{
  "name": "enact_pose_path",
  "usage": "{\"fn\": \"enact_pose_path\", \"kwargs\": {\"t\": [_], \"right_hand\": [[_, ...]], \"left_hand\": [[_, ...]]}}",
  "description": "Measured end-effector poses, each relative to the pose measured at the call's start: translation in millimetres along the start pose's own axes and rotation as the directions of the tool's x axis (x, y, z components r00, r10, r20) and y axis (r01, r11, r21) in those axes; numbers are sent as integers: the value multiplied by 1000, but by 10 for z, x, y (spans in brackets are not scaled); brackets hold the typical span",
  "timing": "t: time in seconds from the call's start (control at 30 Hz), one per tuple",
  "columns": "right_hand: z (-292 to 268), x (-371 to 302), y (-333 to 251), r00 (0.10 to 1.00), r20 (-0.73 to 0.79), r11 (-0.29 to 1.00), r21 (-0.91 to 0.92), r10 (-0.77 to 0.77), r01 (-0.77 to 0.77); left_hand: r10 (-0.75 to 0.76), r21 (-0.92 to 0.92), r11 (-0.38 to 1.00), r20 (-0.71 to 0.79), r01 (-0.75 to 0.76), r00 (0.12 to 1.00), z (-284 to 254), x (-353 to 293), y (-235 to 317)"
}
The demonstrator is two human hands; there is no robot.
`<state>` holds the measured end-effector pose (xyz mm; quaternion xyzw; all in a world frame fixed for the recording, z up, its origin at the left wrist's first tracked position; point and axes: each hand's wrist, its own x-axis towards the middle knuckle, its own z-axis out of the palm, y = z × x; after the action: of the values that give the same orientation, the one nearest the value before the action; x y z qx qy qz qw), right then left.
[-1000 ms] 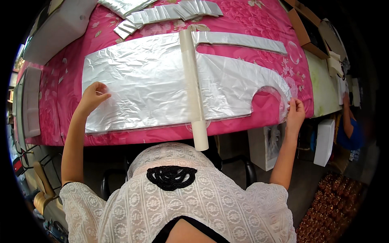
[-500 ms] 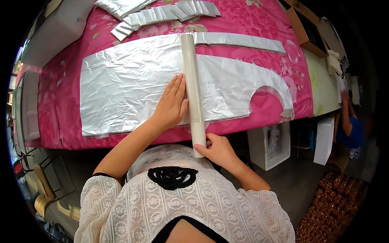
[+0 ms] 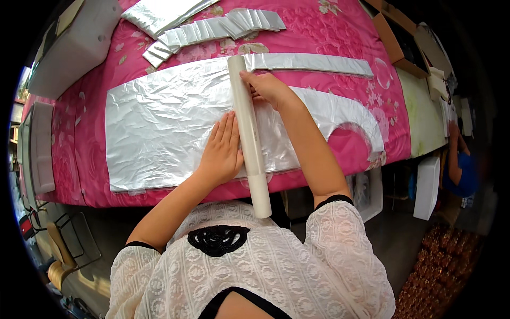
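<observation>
A long pale roll [image 3: 245, 122], like a tube wound with clear film, lies across a stack of thin, crinkled silvery plastic sheets [image 3: 154, 127]. The sheets have a curved cut-out at their right end. My left hand [image 3: 222, 154] rests flat on the silvery sheets with its fingers stretched out, along the roll's left side. Near the roll's far end, my right hand [image 3: 267, 89] grips it from the right, thumb on top and fingers curled by its side, partly hidden. The roll's near end sticks out past the table edge toward my body.
The table has a pink flowered cloth [image 3: 313, 40]. Folded silvery pieces [image 3: 212, 31] and a larger silvery bundle [image 3: 164, 13] lie at the far side. White foam boxes [image 3: 79, 50] stand left, a cardboard box [image 3: 398, 42] right. Another person's arm [image 3: 456, 151] shows at far right.
My right hand has moved from the roll's near end to its far part, its forearm now reaching over the sheets. My left hand stays flat beside the roll. The view has shifted slightly.
</observation>
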<state>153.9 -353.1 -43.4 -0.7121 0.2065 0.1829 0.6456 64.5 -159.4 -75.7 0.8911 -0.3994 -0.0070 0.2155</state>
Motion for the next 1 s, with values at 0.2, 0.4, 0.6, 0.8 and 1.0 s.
{"fn": "enact_pose_path", "kwargs": {"t": [0.2, 0.4, 0.6, 0.8, 1.0], "right_hand": [[-218, 389, 51, 994, -104, 513, 851, -41, 110], [-1860, 309, 69, 829, -553, 175, 811, -86, 559], [-1360, -284, -706, 639, -454, 381, 537, -621, 752], [1680, -314, -587, 615, 96, 603, -128, -783, 788], [3114, -316, -248, 793, 485, 786, -292, -369, 544]], "left_hand": [[-1, -21, 1000, 16, 2, 1000, -11, 18, 13], [4, 8, 1000, 23, -4, 1000, -4, 15, 15], [-1, 8, 1000, 0, 1, 1000, 42, -10, -3], [25, 27, 999, 46, -26, 999, 5, -9, -28], [53, 36, 998, -49, -51, 997, 76, 17, 9]]}}
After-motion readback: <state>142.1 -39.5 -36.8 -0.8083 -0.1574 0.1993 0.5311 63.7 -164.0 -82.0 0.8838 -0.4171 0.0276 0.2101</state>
